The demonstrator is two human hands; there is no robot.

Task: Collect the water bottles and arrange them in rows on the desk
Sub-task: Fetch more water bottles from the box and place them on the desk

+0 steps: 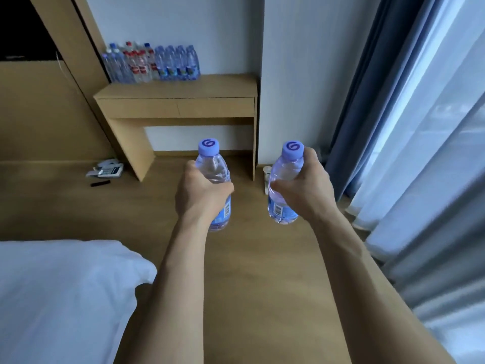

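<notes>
- The bottle in the left hand [215,168] is upright and carried in the air, purple cap on top, label low on its body.
- The bottle in the right hand [284,172] is the same kind and also upright, level with the first and well apart from it.
- The left hand [202,191] has its grip clamped round the middle of its bottle, with the fingers wrapped across the front.
- The right hand [305,179] has its grip clamped high on its bottle. The thumb lies across the body and the fingers reach up near the cap.
- The step in hand looks like the carry: two bottles are collected and neither is set down yet.
- The worktop [199,86] lies ahead of and beyond both grips, against the wall.
- The standing bottles [152,65] are crowded at its back, off to the left of the left grip. The purple-capped ones stand in a line at that group's right end.
- The next move calls for walking closer and lifting both bottles to worktop height. They should probably go down upright beside the purple-capped line or in front of it, where bare wood shows.
- Each grip should let go only once its bottle's base sits flat, since a nudge could topple the close-packed neighbours.
- Below both grips is the floor [249,271].
- The bed [60,285] lies near, to the left of the left forearm.
- The curtain [420,132] hangs to the right of the right grip.
</notes>
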